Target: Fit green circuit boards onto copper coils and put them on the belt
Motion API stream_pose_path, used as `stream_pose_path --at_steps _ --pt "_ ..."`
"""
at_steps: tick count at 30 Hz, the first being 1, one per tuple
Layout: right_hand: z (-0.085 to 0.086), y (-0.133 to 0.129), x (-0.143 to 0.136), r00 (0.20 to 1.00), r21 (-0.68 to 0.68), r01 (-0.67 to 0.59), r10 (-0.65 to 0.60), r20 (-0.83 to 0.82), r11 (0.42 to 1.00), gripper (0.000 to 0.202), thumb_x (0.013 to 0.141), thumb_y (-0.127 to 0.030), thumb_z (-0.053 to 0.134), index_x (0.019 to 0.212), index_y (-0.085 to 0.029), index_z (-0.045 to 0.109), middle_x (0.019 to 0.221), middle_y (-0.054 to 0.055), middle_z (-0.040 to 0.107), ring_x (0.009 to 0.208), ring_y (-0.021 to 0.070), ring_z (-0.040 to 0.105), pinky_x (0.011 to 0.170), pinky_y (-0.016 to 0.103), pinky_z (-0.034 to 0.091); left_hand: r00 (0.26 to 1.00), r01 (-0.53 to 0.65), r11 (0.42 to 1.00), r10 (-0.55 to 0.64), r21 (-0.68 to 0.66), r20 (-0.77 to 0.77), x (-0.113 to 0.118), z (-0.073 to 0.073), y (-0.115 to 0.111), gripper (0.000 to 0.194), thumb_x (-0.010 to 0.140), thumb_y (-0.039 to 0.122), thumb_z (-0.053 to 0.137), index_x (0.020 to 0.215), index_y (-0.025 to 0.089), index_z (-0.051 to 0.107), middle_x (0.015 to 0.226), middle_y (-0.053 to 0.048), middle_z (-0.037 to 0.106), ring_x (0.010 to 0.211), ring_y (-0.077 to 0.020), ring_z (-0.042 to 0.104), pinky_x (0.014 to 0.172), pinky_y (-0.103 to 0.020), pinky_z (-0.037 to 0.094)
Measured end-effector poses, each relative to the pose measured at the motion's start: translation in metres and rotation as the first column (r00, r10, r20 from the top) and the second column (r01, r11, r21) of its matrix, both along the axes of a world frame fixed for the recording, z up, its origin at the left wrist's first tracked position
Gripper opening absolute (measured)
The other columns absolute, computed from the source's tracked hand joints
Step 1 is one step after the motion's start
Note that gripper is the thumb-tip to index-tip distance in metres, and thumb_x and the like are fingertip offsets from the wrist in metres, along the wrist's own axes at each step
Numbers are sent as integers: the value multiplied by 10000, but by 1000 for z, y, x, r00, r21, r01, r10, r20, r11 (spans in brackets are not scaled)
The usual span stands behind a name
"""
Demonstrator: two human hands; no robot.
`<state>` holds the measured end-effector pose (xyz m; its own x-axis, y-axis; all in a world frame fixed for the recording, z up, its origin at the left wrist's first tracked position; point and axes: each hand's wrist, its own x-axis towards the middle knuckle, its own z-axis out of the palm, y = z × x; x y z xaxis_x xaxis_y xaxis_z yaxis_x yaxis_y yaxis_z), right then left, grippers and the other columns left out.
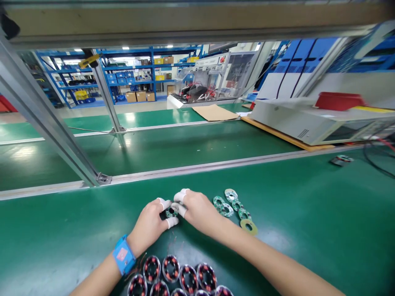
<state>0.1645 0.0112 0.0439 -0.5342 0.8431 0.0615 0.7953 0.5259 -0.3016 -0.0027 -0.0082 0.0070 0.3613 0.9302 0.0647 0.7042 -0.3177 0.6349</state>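
Note:
My left hand (154,218), with white finger cots and a blue wrist strap (124,255), grips a small ring-shaped green circuit board (170,212) between thumb and fingers. What lies under that board is hidden. From the other side my right hand (194,209), also in finger cots, pinches at the board's edge; anything tiny between its fingertips is too small to make out. Several more ring-shaped circuit boards (227,210) lie in a loose group right of my right hand. Nearer to me stand several round motor stators (189,278) with copper windings.
A metal rail (197,167) runs along the back of the green bench, with an aluminium post (70,135) at left. A grey equipment box (286,119) carries a red bin (339,100). One small part (341,160) and black cables (376,158) lie at far right.

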Motion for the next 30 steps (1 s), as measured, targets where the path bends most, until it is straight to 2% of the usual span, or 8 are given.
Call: stream_pose_path --at_steps 3,5,9,11,14,19,25,30 --pt "19 2 13 992 -49 42 -47 -115 998 121 820 -176 612 719 -171 678 673 18 614 630 154 535 570 239 340 999 -24 999 25 -25 25 0 -1 -2 280 720 302 680 978 196 657 920 -54 660 861 -216 591 796 -315 445" --pt "24 2 21 991 -216 -76 49 -125 974 139 761 -122 651 635 -171 682 577 -13 586 554 128 511 521 219 327 997 -47 998 49 -38 57 1 -2 -2 319 685 299 702 986 199 664 935 -52 671 871 -216 598 801 -313 452" --pt "4 -1 24 915 -543 -403 342 -215 737 225 664 -24 671 792 -197 738 536 -65 561 488 91 505 463 162 338 996 -45 999 46 -8 83 -9 -1 21 248 689 334 686 897 199 690 870 -29 690 817 -196 612 763 -284 463" --pt "-13 -1 18 865 -526 -501 409 -289 687 323 652 -32 679 928 -191 731 563 -65 552 511 92 508 478 153 355 984 -162 986 159 31 86 -24 2 52 208 701 350 672 848 204 694 855 -15 700 812 -187 623 759 -265 463" --pt "-32 1 5 757 -442 -653 510 -409 615 379 666 -69 679 1032 -164 703 660 -37 570 576 96 493 566 157 398 856 -516 849 508 110 93 -57 7 106 273 709 358 658 910 174 678 938 -70 701 900 -237 624 789 -300 454" --pt "-39 2 -7 630 -445 -776 589 -507 447 347 722 -157 673 1067 -195 688 936 9 625 598 90 462 621 162 423 775 -631 771 621 86 119 -94 6 152 275 667 323 688 870 139 663 889 -135 701 967 -311 611 815 -354 453" --pt "-45 4 -1 639 -386 -762 508 -577 520 299 730 -227 706 1021 -158 699 830 10 633 588 93 484 613 175 410 820 -551 832 530 54 216 -77 -9 110 463 681 277 650 1107 106 587 1117 -150 638 1125 -280 528 982 -396 390" --pt "-52 16 5 828 -350 -346 107 -550 871 321 645 -148 747 960 -163 689 774 1 623 613 121 513 606 215 414 902 -307 943 331 -127 279 -49 -21 44 263 681 324 630 865 146 692 867 -56 714 795 -198 639 743 -316 516"
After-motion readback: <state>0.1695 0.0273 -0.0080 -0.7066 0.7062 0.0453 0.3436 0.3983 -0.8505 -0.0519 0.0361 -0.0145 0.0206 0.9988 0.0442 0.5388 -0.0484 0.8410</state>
